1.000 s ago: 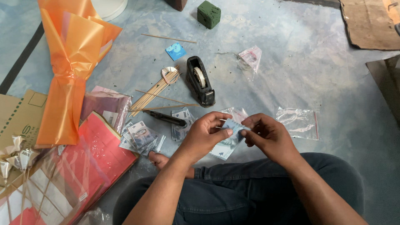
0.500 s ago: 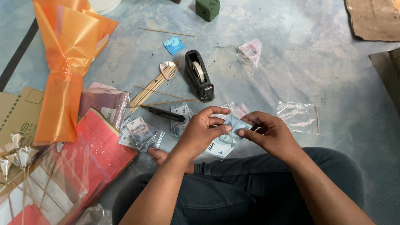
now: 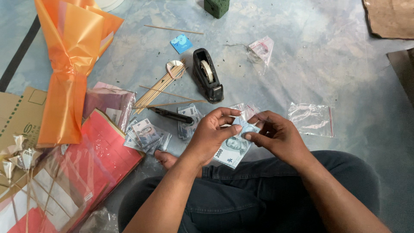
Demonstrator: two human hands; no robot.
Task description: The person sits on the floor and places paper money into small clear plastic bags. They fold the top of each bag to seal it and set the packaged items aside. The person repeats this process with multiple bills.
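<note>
Head view, left hand [image 3: 211, 133] and right hand [image 3: 276, 133] each with grip pinched on grey-blue banknote [image 3: 233, 149], clear bag [image 3: 311, 118] nearby

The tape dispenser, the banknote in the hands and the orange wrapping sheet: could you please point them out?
tape dispenser [image 3: 208, 75], head view, on its black body.
banknote [image 3: 233, 149], head view, on its lower printed half.
orange wrapping sheet [image 3: 69, 73], head view, near its gathered middle.
</note>
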